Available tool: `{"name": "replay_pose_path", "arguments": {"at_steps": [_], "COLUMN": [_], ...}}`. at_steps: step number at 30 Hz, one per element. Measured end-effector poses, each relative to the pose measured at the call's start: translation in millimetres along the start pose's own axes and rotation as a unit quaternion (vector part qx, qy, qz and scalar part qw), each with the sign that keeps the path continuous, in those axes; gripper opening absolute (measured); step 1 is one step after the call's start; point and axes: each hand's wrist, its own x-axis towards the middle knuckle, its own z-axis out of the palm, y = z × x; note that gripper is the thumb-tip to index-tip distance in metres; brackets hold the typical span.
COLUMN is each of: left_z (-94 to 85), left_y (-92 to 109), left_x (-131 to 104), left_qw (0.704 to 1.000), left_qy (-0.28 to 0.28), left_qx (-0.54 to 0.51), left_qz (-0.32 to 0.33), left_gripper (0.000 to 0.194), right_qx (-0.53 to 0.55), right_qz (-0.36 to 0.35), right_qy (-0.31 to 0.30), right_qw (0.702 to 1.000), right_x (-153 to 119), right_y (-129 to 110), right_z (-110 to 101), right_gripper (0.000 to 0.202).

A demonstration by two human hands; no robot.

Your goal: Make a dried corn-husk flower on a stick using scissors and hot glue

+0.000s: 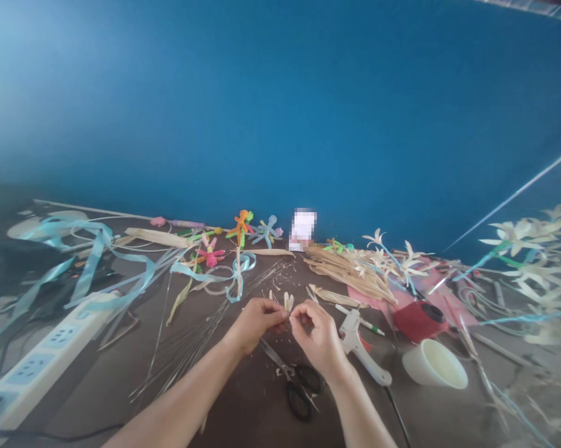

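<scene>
My left hand (264,322) pinches the base of a small pale petal piece (288,302) above the middle of the dark table. Close on its right, my right hand (312,323) has thumb and forefinger pressed together at the same piece, the fingertips of both hands nearly touching. Black-handled scissors (300,386) lie below and between my hands, blades pointing up and left. Right of my right hand rests a white glue gun (362,348). Dried husk strips (350,272) are piled beyond my hands.
A power strip (42,354) and blue ribbon (91,249) lie left, beside thin wires (196,342). Small colourful figures (240,229) line the blue wall (280,112). At right are a white cup (434,364), a red object (418,320) and pale husk flowers (532,249).
</scene>
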Motion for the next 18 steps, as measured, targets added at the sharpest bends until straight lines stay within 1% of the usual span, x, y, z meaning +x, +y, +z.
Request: {"name": "replay_pose_path", "arguments": {"at_steps": [6,13,18], "left_z": [-0.1,1.8,3.0], "left_y": [-0.1,-3.0,-1.4], "left_x": [-0.4,-1.2,-2.0], "left_qw": [1.0,1.0,0.999], "left_qy": [-0.008,-0.01,-0.01], "left_qx": [0.006,-0.023,-0.046], "left_qz": [0.006,-0.015,-0.017], "left_gripper": [0.02,0.024,0.024], "right_qx": [-0.002,-0.041,-0.042], "right_qz": [0.0,-0.015,-0.014], "right_qy": [-0.005,-0.032,-0.004], "right_qw": [1.0,0.999,0.999], "right_x": [0.1,0.9,0.2], "right_y": [-1.6,-5.6,-5.6], "right_z": [-0.6,-2.9,-1.7], "right_gripper": [0.008,0.008,0.009]}}
